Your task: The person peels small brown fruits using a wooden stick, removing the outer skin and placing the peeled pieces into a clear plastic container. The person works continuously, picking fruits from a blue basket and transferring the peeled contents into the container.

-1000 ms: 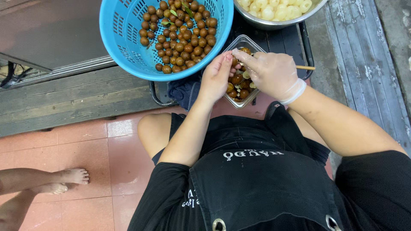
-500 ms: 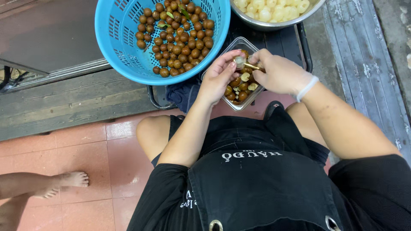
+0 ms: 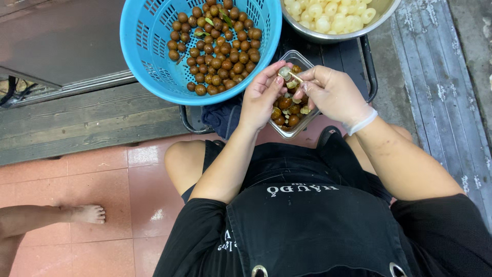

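My left hand [image 3: 260, 95] pinches a small brown round fruit [image 3: 284, 72], partly peeled, over a clear plastic tub [image 3: 307, 61] of shells and seeds. My right hand [image 3: 335, 93] holds a thin stick-like tool [image 3: 294, 77] with its tip in the fruit. The two hands meet above the tub's far end. A blue plastic basket [image 3: 148, 46] with several brown unpeeled fruits [image 3: 218, 51] stands to the left. A metal bowl [image 3: 328, 36] of pale peeled fruit [image 3: 328, 15] stands at the top right.
Basket, tub and bowl rest on a low dark stand with a metal frame [image 3: 366, 61]. Another person's bare foot [image 3: 87, 213] lies on the red floor tiles at the lower left. Weathered wooden planks [image 3: 435, 77] run along the right. I wear a black apron [image 3: 307, 225].
My hands have lifted slightly off the tub and turned. The fruit now shows between the fingertips, and the tool's tip is in it. The view has shifted a little.
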